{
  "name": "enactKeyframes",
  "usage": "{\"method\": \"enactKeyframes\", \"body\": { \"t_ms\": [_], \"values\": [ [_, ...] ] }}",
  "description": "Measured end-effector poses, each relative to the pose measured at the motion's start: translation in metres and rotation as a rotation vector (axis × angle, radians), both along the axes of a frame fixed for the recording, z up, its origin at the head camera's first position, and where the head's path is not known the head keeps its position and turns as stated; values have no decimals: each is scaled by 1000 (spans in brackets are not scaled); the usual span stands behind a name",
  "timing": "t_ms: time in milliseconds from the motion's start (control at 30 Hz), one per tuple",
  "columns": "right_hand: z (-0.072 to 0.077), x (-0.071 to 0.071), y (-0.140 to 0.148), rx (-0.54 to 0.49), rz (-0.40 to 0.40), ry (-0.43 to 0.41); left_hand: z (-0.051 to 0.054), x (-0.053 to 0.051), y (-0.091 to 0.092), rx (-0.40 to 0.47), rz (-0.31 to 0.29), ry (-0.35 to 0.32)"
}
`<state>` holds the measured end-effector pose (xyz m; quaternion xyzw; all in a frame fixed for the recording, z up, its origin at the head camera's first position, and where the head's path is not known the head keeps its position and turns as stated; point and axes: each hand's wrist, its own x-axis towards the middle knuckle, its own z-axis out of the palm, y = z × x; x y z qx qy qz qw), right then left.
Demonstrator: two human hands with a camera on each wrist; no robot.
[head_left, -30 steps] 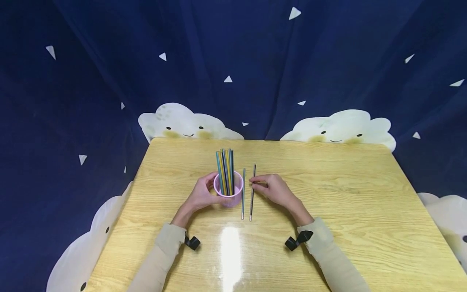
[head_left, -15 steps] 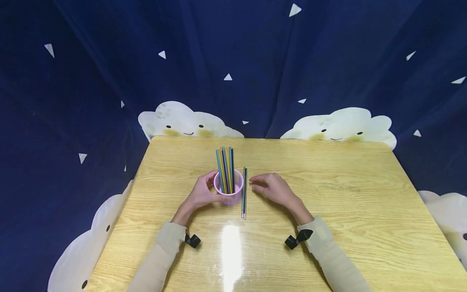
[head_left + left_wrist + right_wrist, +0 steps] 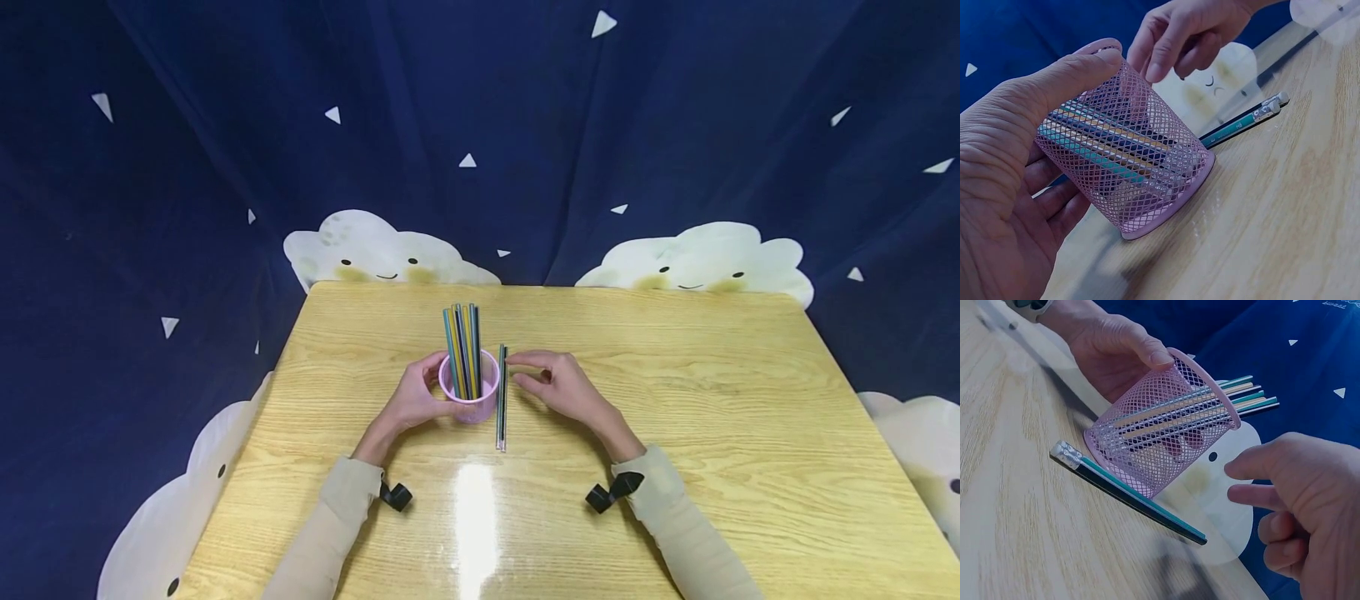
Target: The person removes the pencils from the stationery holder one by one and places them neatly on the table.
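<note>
The pink mesh cup (image 3: 1157,467) stands upright on the counter (image 3: 697,375), gripped by the left hand (image 3: 416,396). Pencils (image 3: 463,350) in teal, yellow and dark colors stand bunched inside, nearer the left hand's side, erasers down and plain ends well above the rim. Between the cup and the right hand (image 3: 567,387), a teal pencil (image 3: 500,400) and a dark pencil (image 3: 505,400) lie flat, side by side, the dark one nearer the right fingertips, both eraser ends toward the person.
</note>
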<state>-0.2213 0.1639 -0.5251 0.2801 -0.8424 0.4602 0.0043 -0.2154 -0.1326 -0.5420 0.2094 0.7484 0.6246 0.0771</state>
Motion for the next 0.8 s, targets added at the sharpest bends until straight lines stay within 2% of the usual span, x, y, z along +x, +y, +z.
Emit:
{"method": "enactKeyframes", "body": {
  "t_ms": [300, 533, 800],
  "values": [
    [3, 2, -2, -89, 22, -28, -1, -1, 0, 8, -3, 2],
    [9, 4, -7, -148, 26, 23, 0, -1, 1, 30, -6, 3],
    [15, 9, -10, -218, 36, 32, 1, 1, 1, 19, 2, -7]
  ]
}}
